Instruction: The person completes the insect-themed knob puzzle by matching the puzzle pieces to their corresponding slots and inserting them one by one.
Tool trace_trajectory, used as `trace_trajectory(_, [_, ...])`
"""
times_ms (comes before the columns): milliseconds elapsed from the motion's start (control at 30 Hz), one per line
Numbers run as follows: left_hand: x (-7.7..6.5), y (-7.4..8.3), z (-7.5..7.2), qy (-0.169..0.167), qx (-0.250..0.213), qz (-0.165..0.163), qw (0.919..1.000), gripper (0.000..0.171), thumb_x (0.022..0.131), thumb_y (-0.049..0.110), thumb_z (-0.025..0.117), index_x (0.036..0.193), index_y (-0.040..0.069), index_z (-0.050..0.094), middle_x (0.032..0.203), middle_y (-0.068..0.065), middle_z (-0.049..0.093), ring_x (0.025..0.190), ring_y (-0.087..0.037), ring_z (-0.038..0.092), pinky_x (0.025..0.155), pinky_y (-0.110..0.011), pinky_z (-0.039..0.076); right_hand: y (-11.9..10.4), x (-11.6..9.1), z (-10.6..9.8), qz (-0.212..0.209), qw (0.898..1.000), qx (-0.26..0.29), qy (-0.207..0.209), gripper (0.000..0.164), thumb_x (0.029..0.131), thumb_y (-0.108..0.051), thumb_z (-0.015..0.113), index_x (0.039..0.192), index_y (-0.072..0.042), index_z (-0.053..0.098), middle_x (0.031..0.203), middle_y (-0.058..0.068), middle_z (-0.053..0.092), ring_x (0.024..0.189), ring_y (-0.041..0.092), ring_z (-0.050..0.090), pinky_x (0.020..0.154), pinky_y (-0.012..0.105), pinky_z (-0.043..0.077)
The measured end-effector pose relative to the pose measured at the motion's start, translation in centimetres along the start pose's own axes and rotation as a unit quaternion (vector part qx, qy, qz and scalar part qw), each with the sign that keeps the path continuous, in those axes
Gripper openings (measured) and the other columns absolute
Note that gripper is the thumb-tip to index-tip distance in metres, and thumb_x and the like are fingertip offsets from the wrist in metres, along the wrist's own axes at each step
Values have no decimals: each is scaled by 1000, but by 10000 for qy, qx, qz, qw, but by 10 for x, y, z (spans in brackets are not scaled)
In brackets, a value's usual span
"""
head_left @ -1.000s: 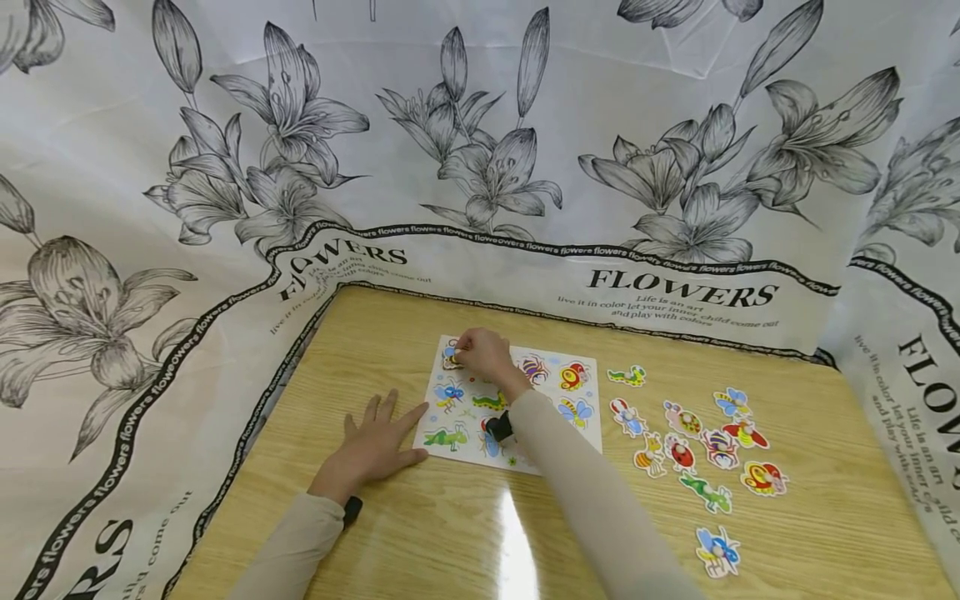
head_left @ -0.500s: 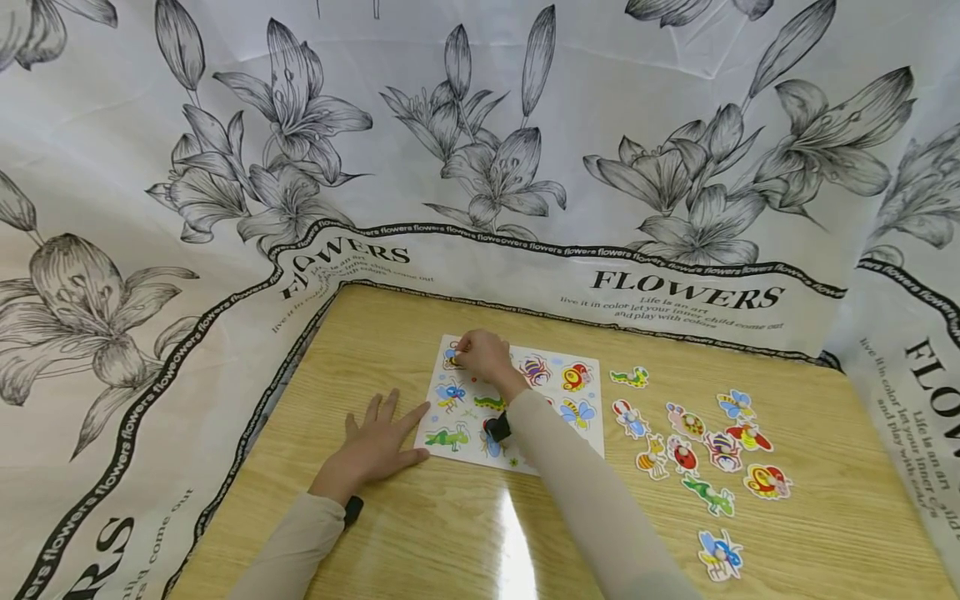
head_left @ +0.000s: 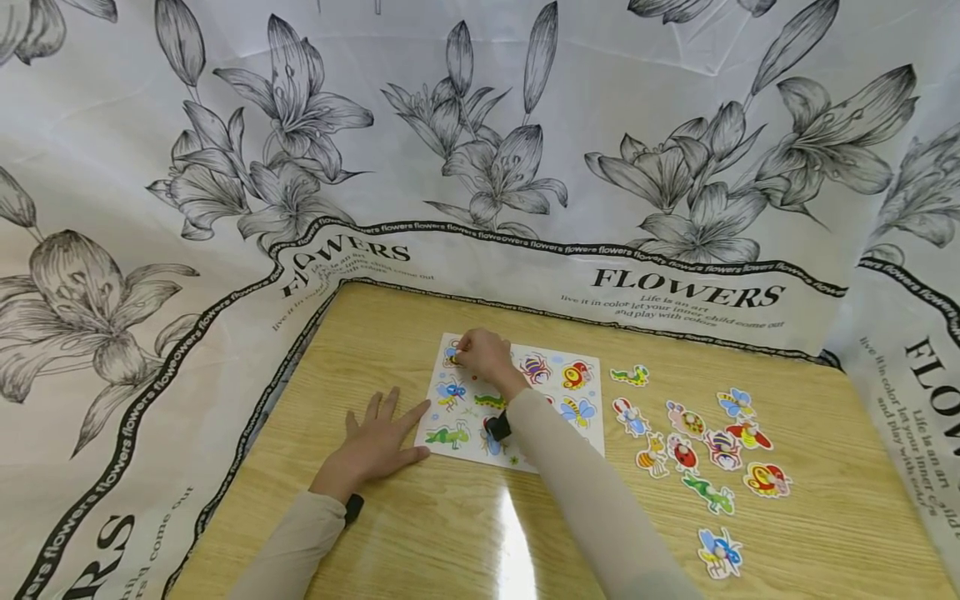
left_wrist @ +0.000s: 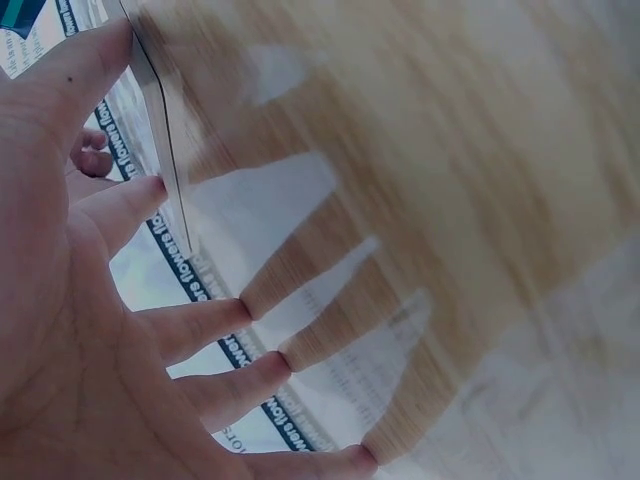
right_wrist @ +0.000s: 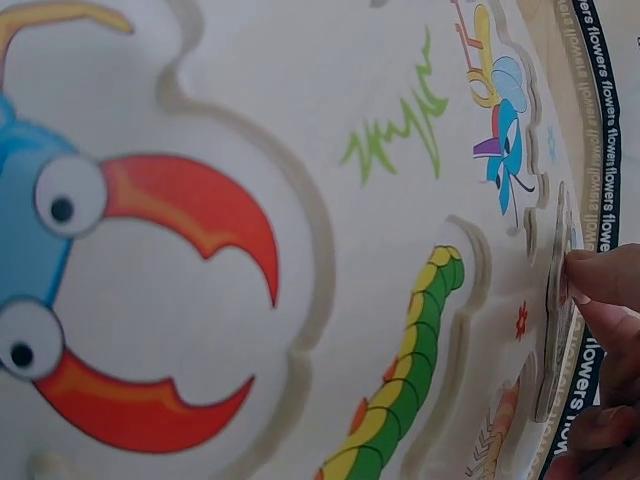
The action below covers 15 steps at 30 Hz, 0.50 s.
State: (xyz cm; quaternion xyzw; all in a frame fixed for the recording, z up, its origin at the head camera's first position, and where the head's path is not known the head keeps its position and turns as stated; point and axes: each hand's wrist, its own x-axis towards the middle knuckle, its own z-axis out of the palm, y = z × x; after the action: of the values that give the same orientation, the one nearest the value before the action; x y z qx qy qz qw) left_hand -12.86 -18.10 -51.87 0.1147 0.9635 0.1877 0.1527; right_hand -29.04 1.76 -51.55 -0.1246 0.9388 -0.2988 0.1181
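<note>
A white insect puzzle board [head_left: 480, 457] with printed, recessed insect shapes lies on the table. Near its far left corner my right hand [head_left: 486, 354] pinches a small insect puzzle piece [head_left: 452, 357] between thumb and finger. In the right wrist view, that piece [right_wrist: 556, 340] appears nearly edge-on at the board, so its picture is mostly hidden; whether it sits fully in its recess I cannot tell. My left hand [head_left: 375, 446] lies with fingers spread on the table, its thumb and index fingertips at the board's left edge. A printed caterpillar shape [right_wrist: 410, 360] shows on the board.
Loose insect pieces lie right of the board, among them a caterpillar [head_left: 630, 377], a ladybug [head_left: 683, 454], a grasshopper [head_left: 708, 493] and a mosquito [head_left: 721, 554]. Flower-printed cloth [head_left: 495, 267] hangs behind and beside the wooden table [head_left: 405, 533].
Both hands keep their places, the right one still pinching the piece at the board's far left corner. Only the head view has shifted very slightly.
</note>
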Motion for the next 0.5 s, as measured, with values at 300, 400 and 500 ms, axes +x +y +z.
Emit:
trace_trajectory(300, [1, 0, 0, 10, 69, 9, 10000, 75, 94, 54, 64, 158, 31, 34, 162, -25, 16, 146, -53, 11, 99, -83, 12, 2, 1, 2, -3, 10000, -40, 40, 15, 94, -22, 72, 104, -11, 75, 102, 1, 71, 85, 20, 58, 90, 44, 33])
trace_trajectory(400, [0, 1, -1, -7, 53, -20, 10000, 75, 93, 54, 65, 158, 31, 34, 162, -25, 16, 145, -53, 10, 99, -83, 12, 2, -1, 2, -4, 9999, 73, 70, 14, 94, -22, 72, 103, -11, 75, 105, 2, 71, 89, 22, 59, 97, 49, 32])
trace_trajectory(500, [0, 1, -1, -19, 57, -38, 10000, 75, 93, 53, 65, 158, 30, 34, 162, -26, 15, 145, -53, 11, 99, -83, 12, 3, -3, 3, -32, 9997, 200, 115, 14, 94, -21, 72, 105, -12, 74, 109, 3, 71, 95, 23, 60, 108, 56, 27])
